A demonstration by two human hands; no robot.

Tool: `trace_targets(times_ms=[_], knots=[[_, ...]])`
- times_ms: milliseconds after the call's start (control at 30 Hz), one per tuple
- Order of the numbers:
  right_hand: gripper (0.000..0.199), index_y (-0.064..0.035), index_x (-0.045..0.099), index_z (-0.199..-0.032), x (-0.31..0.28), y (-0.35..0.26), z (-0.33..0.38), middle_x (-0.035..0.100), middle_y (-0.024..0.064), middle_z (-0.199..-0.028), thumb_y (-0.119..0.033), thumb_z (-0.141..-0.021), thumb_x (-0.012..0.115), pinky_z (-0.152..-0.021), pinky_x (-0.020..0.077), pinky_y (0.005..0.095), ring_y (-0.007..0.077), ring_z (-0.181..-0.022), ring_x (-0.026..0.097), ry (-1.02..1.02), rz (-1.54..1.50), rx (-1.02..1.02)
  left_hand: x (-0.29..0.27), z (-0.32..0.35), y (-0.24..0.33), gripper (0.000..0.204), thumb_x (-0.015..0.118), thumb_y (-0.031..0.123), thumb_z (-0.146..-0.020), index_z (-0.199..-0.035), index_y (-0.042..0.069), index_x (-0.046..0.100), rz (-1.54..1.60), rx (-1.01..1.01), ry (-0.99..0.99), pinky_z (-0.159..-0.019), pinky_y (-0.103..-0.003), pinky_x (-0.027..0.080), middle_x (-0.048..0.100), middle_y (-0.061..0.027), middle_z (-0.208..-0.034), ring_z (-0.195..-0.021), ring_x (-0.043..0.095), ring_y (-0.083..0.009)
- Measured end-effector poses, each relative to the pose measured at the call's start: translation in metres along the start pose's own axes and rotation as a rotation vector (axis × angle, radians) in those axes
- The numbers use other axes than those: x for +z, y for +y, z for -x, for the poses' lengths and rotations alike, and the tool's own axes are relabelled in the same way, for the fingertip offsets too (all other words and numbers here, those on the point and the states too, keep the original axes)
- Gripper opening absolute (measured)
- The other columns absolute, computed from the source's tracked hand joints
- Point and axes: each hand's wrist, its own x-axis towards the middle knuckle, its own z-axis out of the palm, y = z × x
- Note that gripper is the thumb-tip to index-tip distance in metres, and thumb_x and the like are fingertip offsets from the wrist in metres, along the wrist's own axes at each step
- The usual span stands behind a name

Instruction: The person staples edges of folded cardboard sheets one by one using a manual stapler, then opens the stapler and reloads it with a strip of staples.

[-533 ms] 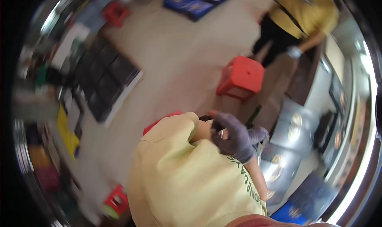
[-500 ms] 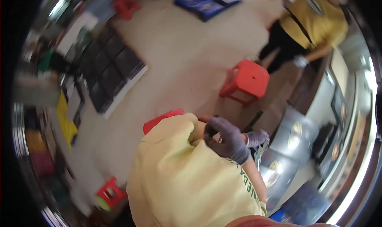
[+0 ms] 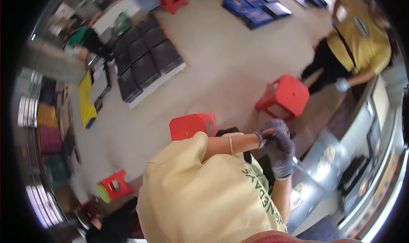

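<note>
Both my hands wear grey knitted gloves and meet in front of my cream shirt [image 3: 191, 187]. My left hand [image 3: 276, 125] reaches in from the left, its forearm bare with a light bracelet [image 3: 231, 145] on it. From below comes my right hand [image 3: 283, 152], its fingers bent in against the left glove near the wrist. Whether they pinch the glove or something small is too blurred to see. The left fingers lie mostly behind the right hand. Grey plastic-wrapped panels [image 3: 326, 157] with printed emblems lie on the bench just right of my hands.
A red stool [image 3: 187, 125] stands beside me, another red stool [image 3: 284, 96] ahead. A co-worker in a yellow shirt [image 3: 358, 34] stands at the far right by the bench. Dark stacked blocks [image 3: 147, 51] and blue packs [image 3: 255, 8] lie on the floor. Another person [image 3: 91, 40] bends at far left.
My view has shifted, so the room slid right. My right hand has moved from over the left forearm to the left glove's wrist. The left forearm and its bracelet have come into sight.
</note>
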Motion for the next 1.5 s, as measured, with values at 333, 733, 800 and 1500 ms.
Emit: trace_targets(times_ms=[333, 733, 800, 1500], knots=[[0.013, -0.0041, 0.064, -0.089, -0.007, -0.016, 0.104, 0.061, 0.0035, -0.082, -0.004, -0.080, 0.055, -0.076, 0.0447, 0.0235, 0.0103, -0.081, 0.056, 0.189, -0.737, 0.749, 0.031, 0.024, 0.014, 0.024, 0.043, 0.018, -0.092, -0.099, -0.003, 0.053, 0.339, -0.411, -0.061, -0.082, -0.046, 0.053, 0.061, -0.0244, -0.098, -0.096, 0.062, -0.0353], [0.022, 0.0039, 0.059, -0.103, -0.061, -0.064, 0.219, 0.062, 0.0094, -0.097, -0.012, -0.089, 0.053, -0.084, 0.0457, 0.0287, 0.0171, -0.094, 0.059, 1.306, -0.468, 0.726, 0.048, 0.038, -0.017, 0.028, 0.048, 0.020, -0.092, -0.099, -0.005, 0.056, -0.293, -0.543, -0.634, -0.080, -0.038, 0.056, 0.063, -0.0213, -0.099, -0.090, 0.064, -0.0302], [0.022, 0.0026, 0.061, -0.103, -0.062, -0.061, 0.252, 0.063, 0.0066, -0.096, -0.014, -0.089, 0.054, -0.087, 0.0423, 0.0262, 0.0135, -0.094, 0.057, 1.275, -0.168, 0.835, 0.047, 0.032, -0.022, 0.033, 0.044, 0.024, -0.095, -0.099, -0.007, 0.057, -0.258, -0.553, -0.611, -0.078, -0.038, 0.057, 0.063, -0.0201, -0.097, -0.088, 0.065, -0.0293], [0.019, -0.0073, 0.059, -0.094, 0.033, -0.049, 0.265, 0.060, 0.0133, -0.084, -0.023, -0.083, 0.057, -0.074, 0.0463, 0.0404, 0.0332, -0.083, 0.058, 0.867, 0.216, 1.269, 0.080, 0.022, -0.011, 0.022, 0.067, 0.006, -0.081, -0.098, -0.003, 0.056, -0.752, -0.345, -0.973, -0.081, -0.029, 0.050, 0.065, -0.0119, -0.101, -0.091, 0.063, -0.0179]])
